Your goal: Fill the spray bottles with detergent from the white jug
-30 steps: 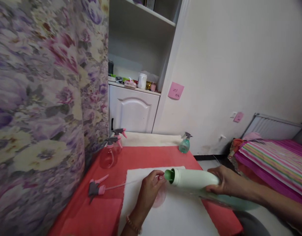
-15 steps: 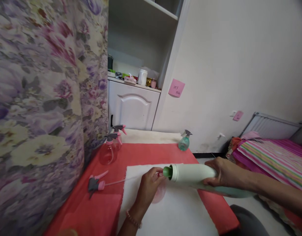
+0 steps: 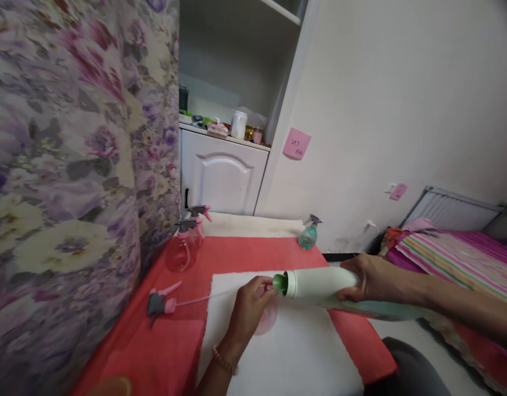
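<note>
My right hand [image 3: 367,278] is closed round a large pale green bottle [image 3: 319,283], tipped nearly level with its open mouth and green spout facing left. The spout is over the neck of a clear pink spray bottle body [image 3: 266,320] standing on a white cloth [image 3: 303,352]. My left hand [image 3: 251,305], with a beaded bracelet at the wrist, closes its fingers round that neck. Whether liquid is flowing I cannot tell. To the left lies a detached grey and pink spray head [image 3: 160,302], its thin tube reaching toward the cloth.
Pink spray bottles [image 3: 181,253] with grey heads stand at the table's back left. A green spray bottle [image 3: 308,235] stands at the back right. A red cloth [image 3: 237,254] covers the table. A floral curtain [image 3: 72,192] hangs at left, and a bed [image 3: 455,253] is at right.
The view has shifted slightly. Both hands keep their holds, and the pale green bottle stays tipped at the pink bottle's neck.
</note>
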Tool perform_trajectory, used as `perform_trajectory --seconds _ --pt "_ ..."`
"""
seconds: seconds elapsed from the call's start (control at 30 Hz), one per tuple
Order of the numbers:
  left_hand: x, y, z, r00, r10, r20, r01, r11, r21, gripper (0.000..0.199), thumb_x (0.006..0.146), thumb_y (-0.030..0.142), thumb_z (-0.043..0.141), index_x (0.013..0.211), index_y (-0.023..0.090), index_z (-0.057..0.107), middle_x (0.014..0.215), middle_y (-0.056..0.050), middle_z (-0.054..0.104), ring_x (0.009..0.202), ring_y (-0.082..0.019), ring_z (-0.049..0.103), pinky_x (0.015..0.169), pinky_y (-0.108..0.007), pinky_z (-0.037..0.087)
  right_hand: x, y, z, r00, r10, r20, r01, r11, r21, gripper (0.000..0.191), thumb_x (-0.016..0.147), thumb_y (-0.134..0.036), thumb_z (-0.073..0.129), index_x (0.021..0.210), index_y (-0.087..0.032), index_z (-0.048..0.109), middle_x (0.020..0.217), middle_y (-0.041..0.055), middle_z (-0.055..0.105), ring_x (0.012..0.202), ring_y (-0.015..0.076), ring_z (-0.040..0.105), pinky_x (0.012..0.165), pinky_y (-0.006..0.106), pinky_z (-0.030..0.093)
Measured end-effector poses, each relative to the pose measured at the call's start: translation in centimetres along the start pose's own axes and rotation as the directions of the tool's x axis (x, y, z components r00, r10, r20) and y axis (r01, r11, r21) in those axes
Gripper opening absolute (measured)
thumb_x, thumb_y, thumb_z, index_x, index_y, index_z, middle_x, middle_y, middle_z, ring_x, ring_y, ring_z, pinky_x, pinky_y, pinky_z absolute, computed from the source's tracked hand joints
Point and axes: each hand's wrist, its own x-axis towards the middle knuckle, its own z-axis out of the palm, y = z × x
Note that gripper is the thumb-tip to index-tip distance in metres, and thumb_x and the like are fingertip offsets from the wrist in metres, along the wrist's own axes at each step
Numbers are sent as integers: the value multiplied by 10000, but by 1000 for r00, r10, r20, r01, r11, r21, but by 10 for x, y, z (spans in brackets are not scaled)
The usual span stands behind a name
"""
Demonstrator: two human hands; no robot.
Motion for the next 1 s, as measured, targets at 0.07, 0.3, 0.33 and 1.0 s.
perform_trajectory --seconds 0.07,0.3,0.33,1.0 --pt "0 -2 0 1000 0 -1 0 1000 -6 139 771 242 623 886 218 697 885 -15 738 881 -196 667 808 -281 475 0 -1 -2 1000 -7 8 7 1000 3 305 713 -498 687 792 -203 675 718 16 713 644 192 665 517 225 389" --pt "-1 -3 1 1000 8 -22 -8 1000 -2 136 764 245 638 880 216 702 887 -13 747 871 -193 673 803 -278 477 -4 -10 -11 999 -22 50 22 1000 5 303 738 -484 662 832 -197 689 746 27 719 686 209 673 542 234 411" --pt "-1 -2 1 1000 8 -26 -8 1000 -3 136 759 242 639 877 216 703 886 -12 748 870 -193 674 802 -278 478 -4 -11 -12 999 -23 50 23 1000 0 304 736 -481 663 835 -195 688 746 27 718 688 210 672 545 235 412" --pt "0 3 2 999 -24 -36 24 1000 -10 152 724 241 636 856 213 706 874 -20 754 869 -207 681 796 -294 497 -3 -10 -14 997 -3 76 4 1000 -9 299 726 -461 664 840 -184 672 720 21 702 638 187 646 530 240 399"
